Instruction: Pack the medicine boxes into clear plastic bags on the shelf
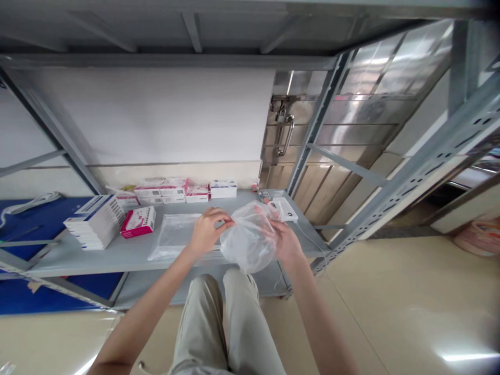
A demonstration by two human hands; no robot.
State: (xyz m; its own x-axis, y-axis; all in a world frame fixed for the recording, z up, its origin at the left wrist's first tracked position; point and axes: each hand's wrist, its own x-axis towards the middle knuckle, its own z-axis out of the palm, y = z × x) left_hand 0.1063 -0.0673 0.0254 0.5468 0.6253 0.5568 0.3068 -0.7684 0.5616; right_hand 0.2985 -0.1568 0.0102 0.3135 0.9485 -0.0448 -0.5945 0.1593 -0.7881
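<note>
A clear plastic bag (248, 242), puffed out and apparently without contents, hangs between my two hands in front of the shelf edge. My left hand (209, 229) pinches its upper left side between thumb and fingertips. On the other side, my right hand (287, 238) holds the bag with curled fingers, partly hidden by the film. Flat transparent plastic bags (172, 234) lie on the grey shelf (133, 255) just left of my left hand. Behind my right hand sits a white device (288, 209) with a cable.
A stack of white and blue boxes (96, 221) stands at the left, beside a pink and white box (138, 222). Several more small boxes (164, 191) line the back wall. Metal uprights (312, 135) frame the shelf, and another shelf (156, 31) hangs overhead.
</note>
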